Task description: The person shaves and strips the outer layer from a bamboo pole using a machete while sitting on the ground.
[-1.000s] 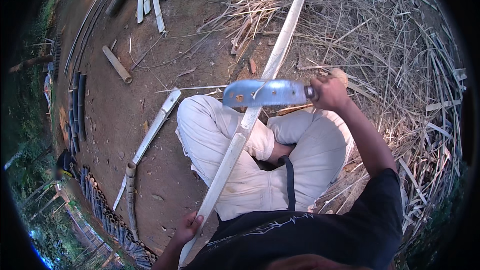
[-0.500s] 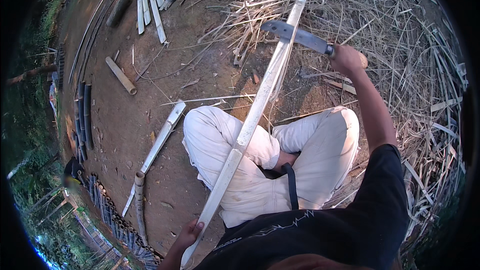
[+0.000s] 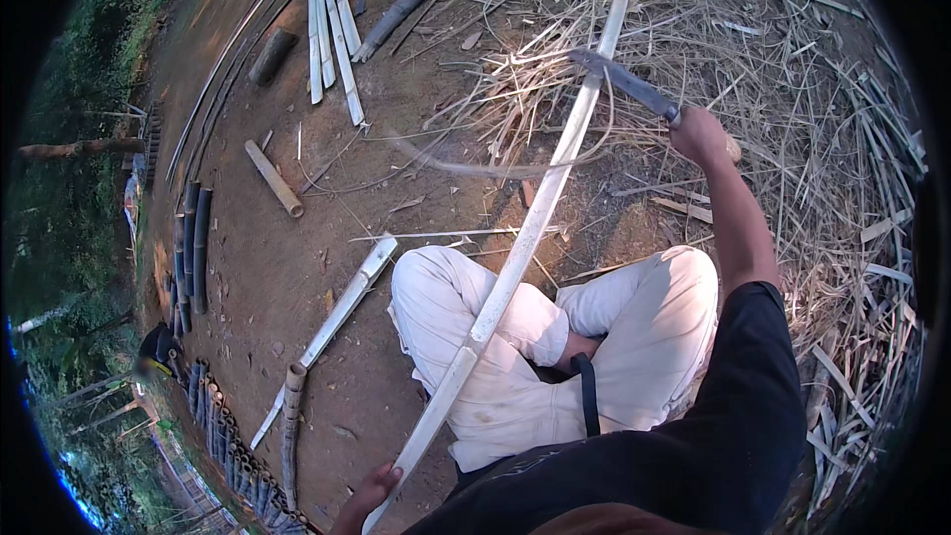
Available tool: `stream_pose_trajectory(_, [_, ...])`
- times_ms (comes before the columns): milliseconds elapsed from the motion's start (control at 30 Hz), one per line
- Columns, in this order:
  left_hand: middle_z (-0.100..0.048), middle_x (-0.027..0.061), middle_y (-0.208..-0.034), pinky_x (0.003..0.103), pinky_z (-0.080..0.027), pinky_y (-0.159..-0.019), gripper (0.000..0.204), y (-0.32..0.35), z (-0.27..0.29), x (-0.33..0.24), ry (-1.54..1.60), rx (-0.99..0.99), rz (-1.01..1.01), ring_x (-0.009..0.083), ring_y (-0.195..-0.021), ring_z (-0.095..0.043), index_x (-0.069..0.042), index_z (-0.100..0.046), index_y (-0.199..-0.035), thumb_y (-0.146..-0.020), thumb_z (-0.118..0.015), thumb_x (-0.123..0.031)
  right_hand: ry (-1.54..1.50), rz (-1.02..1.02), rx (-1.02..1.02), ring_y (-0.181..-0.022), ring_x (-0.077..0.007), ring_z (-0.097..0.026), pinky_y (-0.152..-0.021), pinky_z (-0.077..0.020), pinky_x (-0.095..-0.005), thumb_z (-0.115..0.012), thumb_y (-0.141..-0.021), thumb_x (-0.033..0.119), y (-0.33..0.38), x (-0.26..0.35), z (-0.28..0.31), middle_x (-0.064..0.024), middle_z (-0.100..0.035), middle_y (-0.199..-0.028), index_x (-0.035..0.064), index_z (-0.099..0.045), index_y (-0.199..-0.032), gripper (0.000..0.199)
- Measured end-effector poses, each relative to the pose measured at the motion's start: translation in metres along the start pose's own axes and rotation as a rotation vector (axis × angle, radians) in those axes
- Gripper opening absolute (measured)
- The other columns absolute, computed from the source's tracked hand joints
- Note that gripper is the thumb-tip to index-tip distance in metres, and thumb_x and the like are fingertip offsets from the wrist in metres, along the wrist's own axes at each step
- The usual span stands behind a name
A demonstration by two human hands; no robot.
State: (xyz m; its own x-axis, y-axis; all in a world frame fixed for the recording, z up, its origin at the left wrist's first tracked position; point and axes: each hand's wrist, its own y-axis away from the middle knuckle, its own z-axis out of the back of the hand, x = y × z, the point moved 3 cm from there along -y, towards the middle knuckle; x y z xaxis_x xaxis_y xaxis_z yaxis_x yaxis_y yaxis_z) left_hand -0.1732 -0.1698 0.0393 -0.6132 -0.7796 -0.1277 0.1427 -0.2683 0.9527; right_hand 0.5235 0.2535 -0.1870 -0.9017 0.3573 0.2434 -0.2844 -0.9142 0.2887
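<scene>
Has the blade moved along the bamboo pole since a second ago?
Yes. The blade in the right hand has travelled up the long bamboo pole, away from the knees, toward its far end.

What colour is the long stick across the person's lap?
The long bamboo pole is pale cream, almost white, seen clearly in the head view.

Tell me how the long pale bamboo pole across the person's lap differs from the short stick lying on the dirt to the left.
The bamboo pole is long, pale and stripped; the short stick is stubby and browner. The pole slants across the lap, held by the left hand and met by the blade in the right hand; the stick lies loose, untouched. Both look like cut bamboo.
</scene>
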Motion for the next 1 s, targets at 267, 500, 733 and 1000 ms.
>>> stream_pose_trajectory(267, [-0.063, 0.0023, -0.089, 0.032, -0.047, -0.082, 0.045, -0.010, -0.022, 0.001, 0.159, -0.042, -0.076, 0.0114, -0.090, -0.056, -0.003, -0.065, -0.112, -0.104, -0.052, -0.045, -0.201, -0.276, -0.129, -0.097, -0.0439, -0.068, -0.087, -0.0538, -0.0504, -0.067, -0.081, 0.024, 0.071, -0.038, -0.002, -0.0285, -0.070, -0.099, -0.0012, -0.071, -0.102, 0.034])
stream_pose_trajectory(500, [-0.062, 0.0079, -0.076, 0.032, -0.050, -0.057, 0.039, -0.045, -0.055, -0.107, 0.142, -0.096, -0.320, 0.0166, -0.064, -0.063, -0.001, -0.063, -0.106, -0.105, -0.053, -0.038, -0.373, -0.620, -0.336, -0.094, -0.0462, -0.067, -0.084, -0.0530, -0.0496, -0.070, -0.084, 0.040, 0.287, -0.088, -0.055, -0.0291, -0.070, -0.095, -0.0036, -0.070, -0.103, 0.048])
stream_pose_trajectory(733, [-0.065, 0.0178, -0.097, 0.041, -0.063, -0.067, 0.045, -0.062, -0.066, -0.165, 0.506, 0.692, -0.390, 0.0323, -0.076, -0.073, -0.003, -0.035, -0.138, -0.101, -0.057, -0.016, -0.646, -0.969, -0.298, -0.069, -0.0327, -0.068, -0.066, -0.0536, -0.0435, -0.070, -0.089, 0.040, 0.465, -0.163, -0.150, -0.0187, -0.069, -0.076, -0.0073, -0.067, -0.094, 0.048])
stream_pose_trajectory(1000, [-0.058, 0.0130, -0.094, 0.030, -0.049, -0.050, 0.050, -0.101, -0.085, -0.170, 0.890, 0.942, -0.544, 0.0189, -0.056, -0.059, -0.002, -0.034, -0.142, -0.102, -0.053, -0.026, -0.680, -1.063, -0.177, -0.080, -0.0388, -0.070, -0.076, -0.0526, -0.0472, -0.073, -0.084, 0.034, 0.527, -0.080, -0.155, -0.0245, -0.070, -0.080, -0.0086, -0.066, -0.091, 0.044])
